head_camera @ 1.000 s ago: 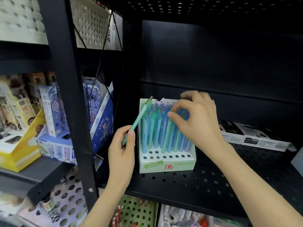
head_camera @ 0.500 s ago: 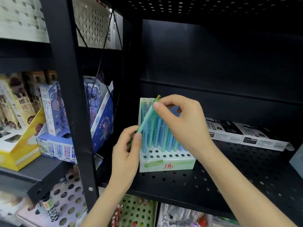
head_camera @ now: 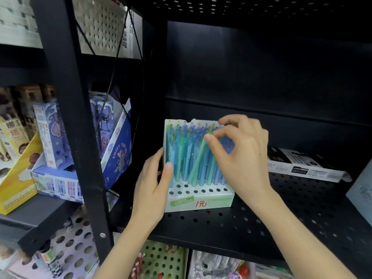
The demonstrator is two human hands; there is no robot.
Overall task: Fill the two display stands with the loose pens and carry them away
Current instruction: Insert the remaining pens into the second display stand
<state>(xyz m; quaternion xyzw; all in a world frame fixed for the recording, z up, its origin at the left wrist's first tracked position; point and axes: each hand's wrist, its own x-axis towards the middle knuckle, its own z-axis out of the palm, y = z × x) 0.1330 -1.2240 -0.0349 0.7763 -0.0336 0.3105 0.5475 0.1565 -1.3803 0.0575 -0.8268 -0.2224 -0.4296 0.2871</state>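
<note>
A white display stand with a green label and a red price mark sits on the black perforated shelf. Several blue and green pens stand in its holes; the front row of holes is empty. My right hand pinches the top of a green pen that leans with its tip down among the standing pens. My left hand grips the stand's left side, thumb on its front face. Only one stand is in view.
A flat white and black box lies on the shelf to the right. A black upright post stands left of the stand. Blue cartoon boxes and a yellow box fill the left shelf. Toys hang below.
The green pen passed from my left hand to my right hand, which moved it down into the stand. My left hand shifted right and took hold of the stand's side.
</note>
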